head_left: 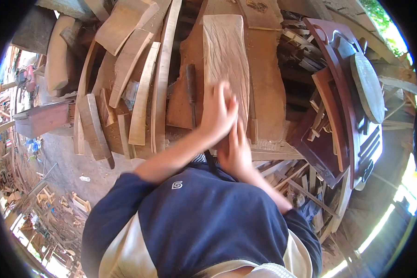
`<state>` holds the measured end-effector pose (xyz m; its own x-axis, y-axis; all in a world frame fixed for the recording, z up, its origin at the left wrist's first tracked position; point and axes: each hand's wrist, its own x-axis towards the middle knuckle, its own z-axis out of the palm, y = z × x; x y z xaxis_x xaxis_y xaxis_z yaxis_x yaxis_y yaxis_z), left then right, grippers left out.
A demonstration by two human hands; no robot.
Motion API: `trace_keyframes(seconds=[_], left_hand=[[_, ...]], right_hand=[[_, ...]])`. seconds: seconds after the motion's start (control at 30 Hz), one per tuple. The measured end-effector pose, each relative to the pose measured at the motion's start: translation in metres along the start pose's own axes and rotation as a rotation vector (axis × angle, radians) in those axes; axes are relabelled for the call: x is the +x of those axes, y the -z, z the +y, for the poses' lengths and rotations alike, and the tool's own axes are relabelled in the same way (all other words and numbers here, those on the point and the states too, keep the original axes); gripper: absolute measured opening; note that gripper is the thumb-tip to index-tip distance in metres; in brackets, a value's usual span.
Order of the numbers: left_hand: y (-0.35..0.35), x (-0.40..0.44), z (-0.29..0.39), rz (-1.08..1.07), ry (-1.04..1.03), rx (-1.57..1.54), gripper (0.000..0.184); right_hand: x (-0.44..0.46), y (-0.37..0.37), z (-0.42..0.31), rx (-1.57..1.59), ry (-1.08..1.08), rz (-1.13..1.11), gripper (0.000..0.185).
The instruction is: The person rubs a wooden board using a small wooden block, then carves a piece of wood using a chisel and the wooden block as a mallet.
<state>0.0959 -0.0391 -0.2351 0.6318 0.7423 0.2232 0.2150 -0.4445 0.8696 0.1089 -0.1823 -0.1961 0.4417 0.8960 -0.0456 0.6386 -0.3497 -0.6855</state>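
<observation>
Where both hands meet over the board, a white shirt logo shows

A broad wooden slab carries a rippled board and dark-handled tool

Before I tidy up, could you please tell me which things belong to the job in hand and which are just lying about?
Likely in the job:
long brown wooden board, with left hand and right hand over it
perhaps the slim dark brown tool beside it

Seemingly lying about:
long pale wooden strips
grey oval slab
curved dark red wooden piece
</observation>
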Motion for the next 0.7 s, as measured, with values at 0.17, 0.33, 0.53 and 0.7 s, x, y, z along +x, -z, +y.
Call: trace_keyframes(seconds=[0.17, 0.33, 0.53, 0.7], left_hand=[[0.001, -0.014, 0.007, -0.015, 0.034, -0.024, 0.039], [-0.050, 0.184, -0.037, -0.283, 0.328, -0.198, 0.036], [-0.102, 0.325, -0.094, -0.170, 0.390, -0.326, 0.017], [-0.060, 0.199, -0.069, -0.038, 0.022, 0.137, 0.036]], right_hand=[[-0.011, -0.010, -0.008, -0.083, -0.089, -0.031, 0.089], [0.176, 0.018, 0.026, -0.279, -0.310, 0.037, 0.091], [0.322, 0.016, 0.064, -0.174, -0.452, 0.163, 0.088], [0.189, 0.014, 0.029, -0.247, -0.236, 0.108, 0.090]])
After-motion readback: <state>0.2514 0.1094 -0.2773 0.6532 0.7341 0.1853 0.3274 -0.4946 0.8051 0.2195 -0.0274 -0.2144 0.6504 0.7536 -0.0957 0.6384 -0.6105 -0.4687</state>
